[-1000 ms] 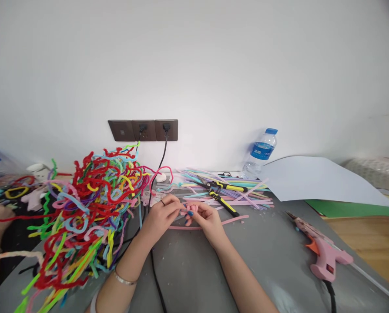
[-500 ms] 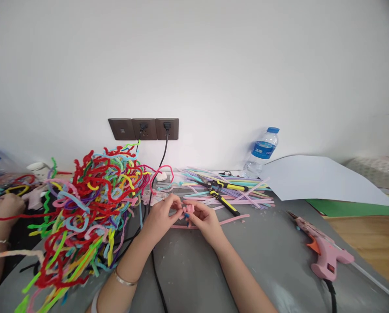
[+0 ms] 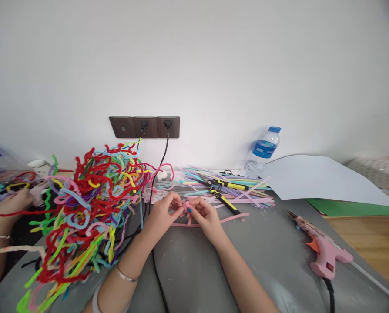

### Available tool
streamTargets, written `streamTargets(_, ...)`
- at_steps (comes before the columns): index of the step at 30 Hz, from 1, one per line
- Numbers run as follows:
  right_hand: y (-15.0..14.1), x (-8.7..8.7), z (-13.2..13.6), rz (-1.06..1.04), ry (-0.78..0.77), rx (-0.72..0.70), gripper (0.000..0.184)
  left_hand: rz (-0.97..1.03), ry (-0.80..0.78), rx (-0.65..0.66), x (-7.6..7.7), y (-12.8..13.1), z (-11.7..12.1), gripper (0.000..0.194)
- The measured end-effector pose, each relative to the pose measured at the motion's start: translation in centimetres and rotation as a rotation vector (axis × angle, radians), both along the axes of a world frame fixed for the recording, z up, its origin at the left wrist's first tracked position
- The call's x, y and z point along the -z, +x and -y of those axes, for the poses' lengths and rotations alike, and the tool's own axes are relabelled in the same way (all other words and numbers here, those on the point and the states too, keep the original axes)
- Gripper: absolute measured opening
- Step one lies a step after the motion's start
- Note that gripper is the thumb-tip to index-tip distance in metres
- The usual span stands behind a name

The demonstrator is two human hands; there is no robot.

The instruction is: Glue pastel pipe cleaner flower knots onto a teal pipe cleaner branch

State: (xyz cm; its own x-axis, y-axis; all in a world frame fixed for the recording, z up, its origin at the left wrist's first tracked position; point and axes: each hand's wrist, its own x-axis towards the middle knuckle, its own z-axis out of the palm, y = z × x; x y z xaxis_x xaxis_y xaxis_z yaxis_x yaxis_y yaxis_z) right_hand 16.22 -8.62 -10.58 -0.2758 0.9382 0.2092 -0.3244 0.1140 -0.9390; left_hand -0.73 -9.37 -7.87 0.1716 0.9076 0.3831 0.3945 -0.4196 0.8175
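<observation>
My left hand (image 3: 164, 214) and my right hand (image 3: 205, 215) meet over the grey table (image 3: 194, 269), fingertips pinched together on a small pink pipe-cleaner coil (image 3: 186, 206). Both hands are closed on it. A straight pink pipe cleaner (image 3: 227, 220) lies on the table just under and right of my hands. A bracelet shows on my left wrist. A big tangled heap of coloured pipe cleaners (image 3: 90, 204) sits left of my left forearm.
Yellow-handled cutters (image 3: 223, 191) rest on a spread of pastel pipe cleaners (image 3: 246, 193). A pink glue gun (image 3: 321, 252) lies at right. A water bottle (image 3: 262, 151), white paper (image 3: 315, 178), wall sockets (image 3: 145, 127) with a black cable (image 3: 155, 269). Another person's hand (image 3: 11, 204) works at far left.
My hands have shifted slightly up and closer together, turning the pink coil between the fingertips. The other person's hand at left has moved toward the pile.
</observation>
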Motion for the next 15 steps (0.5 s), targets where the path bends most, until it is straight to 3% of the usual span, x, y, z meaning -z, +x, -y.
streamTargets(9,0.70,0.39,-0.62,0.014,0.047,0.156,0.027,0.284,-0.139,0.024,0.15,0.64,-0.20,0.020)
streamTargets(15,0.74,0.54,-0.58,0.030,0.046,0.162,0.023,0.316,-0.158,-0.036,0.42,1.00,-0.26,0.022)
